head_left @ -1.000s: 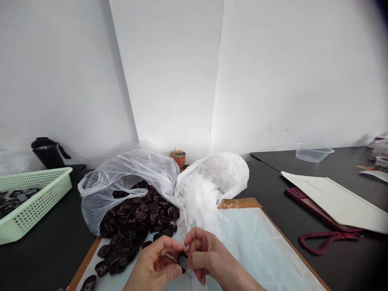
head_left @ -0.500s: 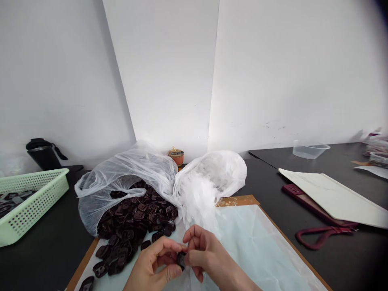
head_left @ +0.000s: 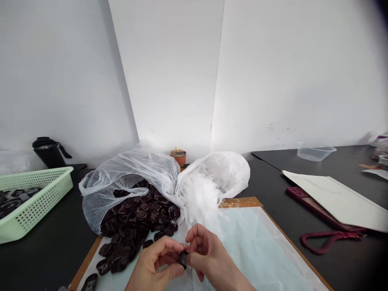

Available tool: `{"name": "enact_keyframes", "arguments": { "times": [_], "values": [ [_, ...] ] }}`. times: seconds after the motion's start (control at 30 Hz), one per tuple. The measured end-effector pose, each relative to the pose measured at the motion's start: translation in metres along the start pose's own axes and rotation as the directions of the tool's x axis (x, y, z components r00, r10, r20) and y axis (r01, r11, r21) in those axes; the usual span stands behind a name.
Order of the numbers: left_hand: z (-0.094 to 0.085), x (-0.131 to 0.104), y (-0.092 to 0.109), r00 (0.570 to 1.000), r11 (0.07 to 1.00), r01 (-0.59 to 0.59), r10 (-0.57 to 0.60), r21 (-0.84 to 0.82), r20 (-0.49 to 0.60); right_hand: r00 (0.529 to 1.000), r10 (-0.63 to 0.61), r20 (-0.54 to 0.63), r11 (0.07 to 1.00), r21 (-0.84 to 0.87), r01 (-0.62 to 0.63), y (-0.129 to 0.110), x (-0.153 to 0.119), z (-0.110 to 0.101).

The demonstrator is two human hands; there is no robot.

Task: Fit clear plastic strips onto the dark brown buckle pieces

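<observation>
Between the thumb and forefinger of my left hand (head_left: 154, 264) is a small, dark, glossy plastic piece (head_left: 183, 258). My right hand (head_left: 210, 256) is closed against its right edge, with thumb and fingertips bent together; whether they pinch the piece itself or something thin on it is hidden. Left of my hands, a heap of similar dark brown pieces (head_left: 136, 220) spills from a clear plastic bag (head_left: 103, 182) onto a pale sheet (head_left: 245, 242). Beyond my right hand, white film-like strips (head_left: 198, 198) spread out of a second bag (head_left: 235, 171).
A green perforated basket (head_left: 39, 206) holding dark pieces stands at left, before a black tumbler (head_left: 48, 153). A small orange pot (head_left: 178, 157) is at the back. On the right lie a notebook (head_left: 333, 198), red-handled pliers (head_left: 321, 242) and a clear plastic tub (head_left: 315, 152).
The view has shifted slightly, so the table things appear a little further right. Both hands keep nearly the same pose around the dark piece.
</observation>
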State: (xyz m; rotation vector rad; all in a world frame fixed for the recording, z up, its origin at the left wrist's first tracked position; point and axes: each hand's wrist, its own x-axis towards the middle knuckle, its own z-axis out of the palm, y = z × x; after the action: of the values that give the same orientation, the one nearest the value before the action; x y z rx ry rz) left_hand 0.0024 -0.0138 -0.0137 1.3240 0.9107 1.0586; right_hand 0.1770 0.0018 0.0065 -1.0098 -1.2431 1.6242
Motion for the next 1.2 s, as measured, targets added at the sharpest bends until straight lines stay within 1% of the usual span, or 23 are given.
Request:
{"name": "enact_keyframes", "arguments": {
  "times": [0.1, 0.33, 0.43, 0.57, 0.67, 0.8, 0.9, 1.03, 1.1, 1.2],
  "values": [
    [0.0, -0.001, 0.001, 1.0, 1.0, 0.001, -0.001, -0.003, 0.001, 1.0, -0.015, -0.001, 1.0, -0.016, 0.015, -0.001, 0.001, 0.0],
    [0.001, -0.002, 0.003, 0.999, 0.999, 0.023, -0.021, 0.041, -0.03, 0.999, -0.014, 0.038, 1.0, 0.001, 0.014, 0.001, 0.0, -0.001],
    [0.001, -0.002, 0.005, 0.999, 0.997, 0.033, -0.032, 0.066, -0.021, 0.998, -0.029, 0.054, 0.999, 0.015, 0.028, 0.001, -0.001, -0.001],
    [0.0, -0.002, 0.015, 0.996, 0.997, 0.08, -0.079, -0.002, 0.044, 0.999, -0.024, 0.045, 1.0, -0.016, 0.025, -0.002, -0.002, -0.001],
    [0.001, -0.003, 0.021, 0.991, 0.99, 0.135, -0.135, -0.047, 0.017, 0.999, -0.03, 0.03, 0.997, -0.074, 0.032, -0.003, -0.003, -0.002],
    [0.001, -0.001, 0.018, 0.985, 0.981, 0.171, -0.173, -0.094, -0.017, 0.998, -0.048, 0.032, 0.988, -0.148, 0.052, 0.002, -0.002, -0.002],
    [0.002, 0.001, 0.012, 0.989, 0.981, 0.139, -0.145, -0.134, -0.034, 0.998, -0.053, 0.046, 0.988, -0.144, 0.059, 0.003, -0.002, -0.001],
    [0.002, 0.003, 0.01, 0.993, 0.986, 0.053, -0.07, -0.159, -0.1, 0.995, -0.062, 0.082, 0.987, -0.141, 0.073, -0.002, -0.004, 0.0],
    [0.002, 0.003, 0.012, 0.991, 0.987, 0.031, -0.051, -0.16, -0.124, 0.989, -0.112, 0.101, 0.971, -0.198, 0.131, -0.005, -0.006, -0.001],
    [0.002, 0.003, 0.015, 0.986, 0.981, 0.035, -0.066, -0.193, -0.154, 0.973, -0.202, 0.112, 0.902, -0.366, 0.229, -0.007, -0.007, 0.0]
  ]
}}
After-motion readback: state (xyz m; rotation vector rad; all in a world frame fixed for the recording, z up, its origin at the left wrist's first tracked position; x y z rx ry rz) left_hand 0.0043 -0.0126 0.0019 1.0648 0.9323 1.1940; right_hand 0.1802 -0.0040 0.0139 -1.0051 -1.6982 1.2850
